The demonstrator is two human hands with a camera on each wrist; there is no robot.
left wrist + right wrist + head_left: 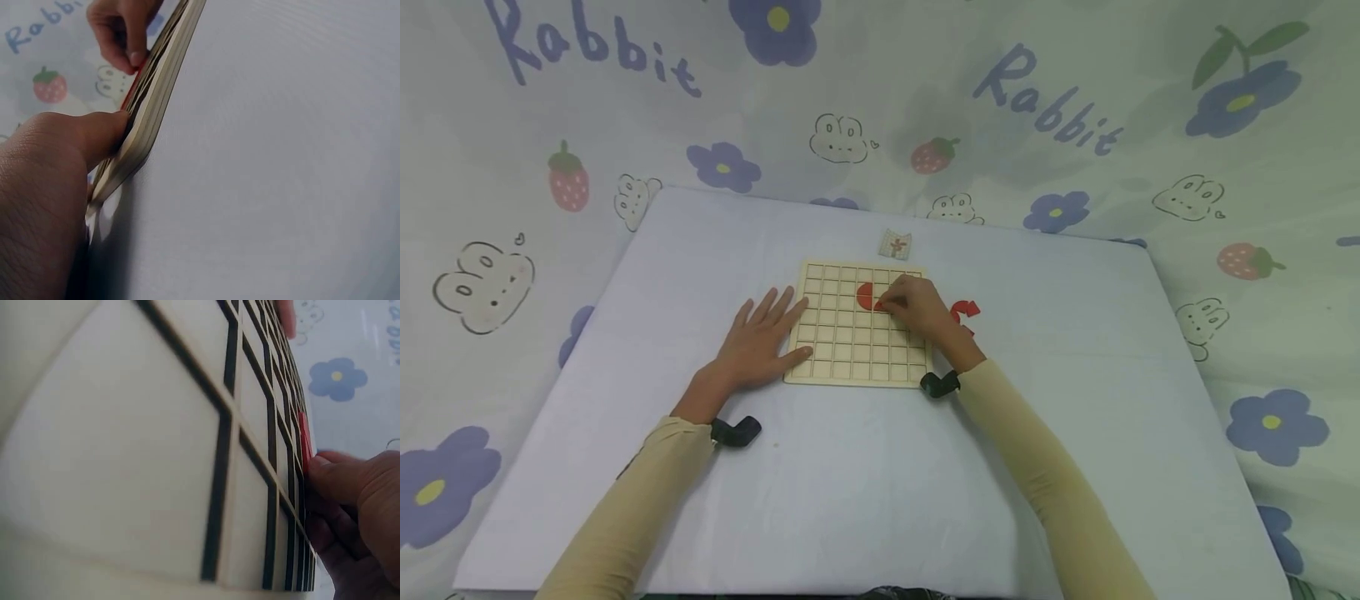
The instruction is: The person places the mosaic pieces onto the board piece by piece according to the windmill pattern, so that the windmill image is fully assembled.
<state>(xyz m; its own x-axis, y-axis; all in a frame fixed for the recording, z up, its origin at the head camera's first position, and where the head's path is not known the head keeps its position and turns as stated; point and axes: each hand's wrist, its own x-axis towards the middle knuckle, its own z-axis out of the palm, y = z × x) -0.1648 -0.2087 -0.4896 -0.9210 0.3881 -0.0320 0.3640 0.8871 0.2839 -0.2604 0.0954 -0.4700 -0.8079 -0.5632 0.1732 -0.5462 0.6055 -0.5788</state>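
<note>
A pale wooden grid board [842, 369] lies flat on the table. My left hand [757, 343] is spread at its left side, fingers straight, with the thumb and a fingertip touching the edge. Red curved pieces [865, 295] sit in cells of the board's upper part, forming part of a round shape. Over them, my right hand [919, 307] pinches a small red piece [880, 306] between thumb and index finger, low against the grid. In the right wrist view, red pieces [305, 440] show by the right thumb; the fingers partly hide the pinched one.
More red pieces [966, 309], one arrow-shaped, lie right of the board, partly behind the right wrist. A small card with a red pattern [895, 244] lies beyond the board's far edge. White cloth covers the table [850, 492]; a printed curtain [880, 100] hangs behind.
</note>
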